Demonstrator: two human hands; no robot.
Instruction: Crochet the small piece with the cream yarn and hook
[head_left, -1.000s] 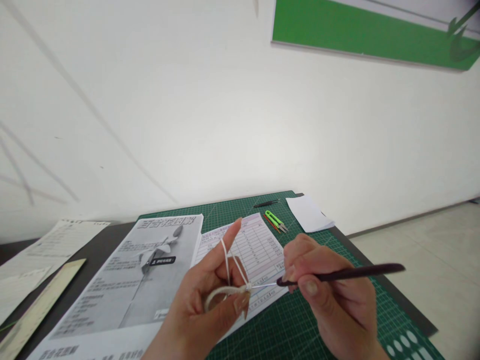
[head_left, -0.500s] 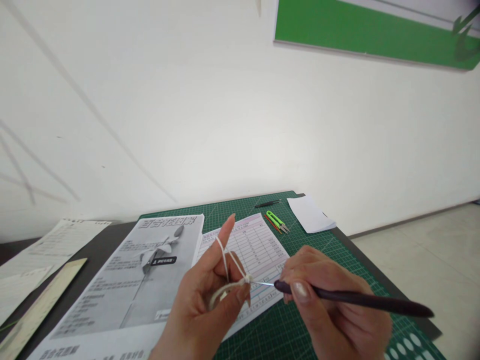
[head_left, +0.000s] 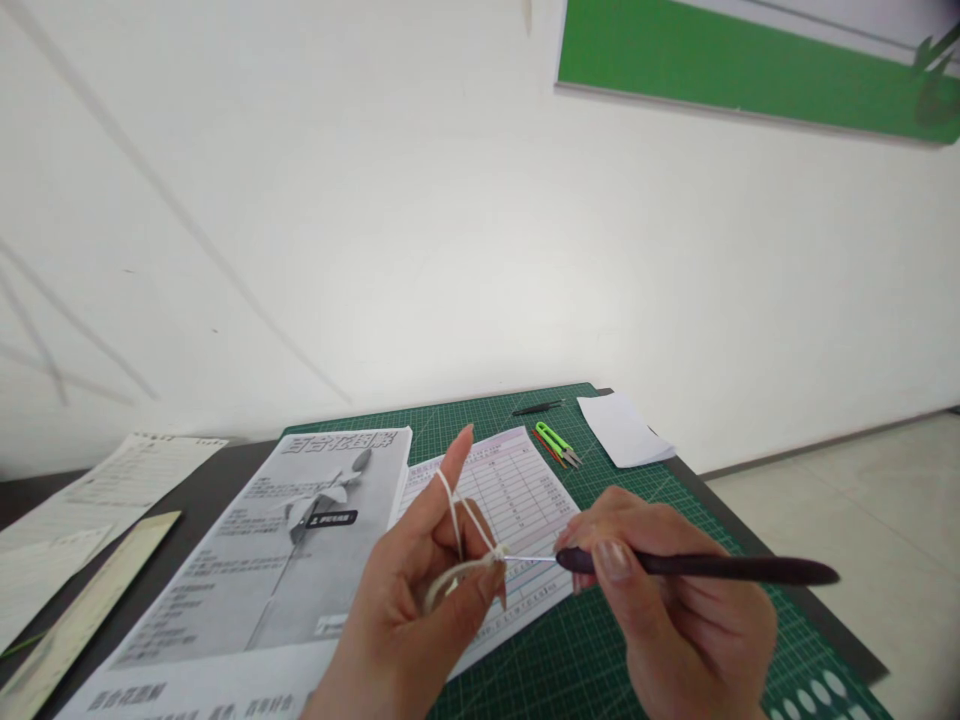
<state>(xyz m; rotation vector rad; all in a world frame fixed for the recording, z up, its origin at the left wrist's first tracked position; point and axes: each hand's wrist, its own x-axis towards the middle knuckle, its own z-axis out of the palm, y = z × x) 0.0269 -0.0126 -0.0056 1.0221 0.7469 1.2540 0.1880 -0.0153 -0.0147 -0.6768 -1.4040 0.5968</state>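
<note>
My left hand (head_left: pixel 431 585) pinches a small piece of white yarn (head_left: pixel 466 567) between thumb and fingers. A strand loops over its raised index finger and runs down to the pinched spot. In my right hand (head_left: pixel 667 590) is a crochet hook (head_left: pixel 720 568) with a dark purple handle, gripped between thumb and fingers. Its thin metal shaft points left and meets the yarn at my left fingertips. The hook's tip is hidden in the yarn, so I cannot tell how it sits there.
Beneath my hands lie a printed chart sheet (head_left: pixel 517 490) and a green cutting mat (head_left: pixel 600 640). Green thread snips (head_left: pixel 555 442), black tweezers (head_left: pixel 537 408) and white paper (head_left: pixel 622 430) lie farther back. A picture sheet (head_left: pixel 247 560) and a ruler (head_left: pixel 97 600) are at left.
The crochet hook's handle has swung closer to level and its back end has shifted left and up. My left hand keeps its pinch on the yarn. The whole view has shifted slightly.
</note>
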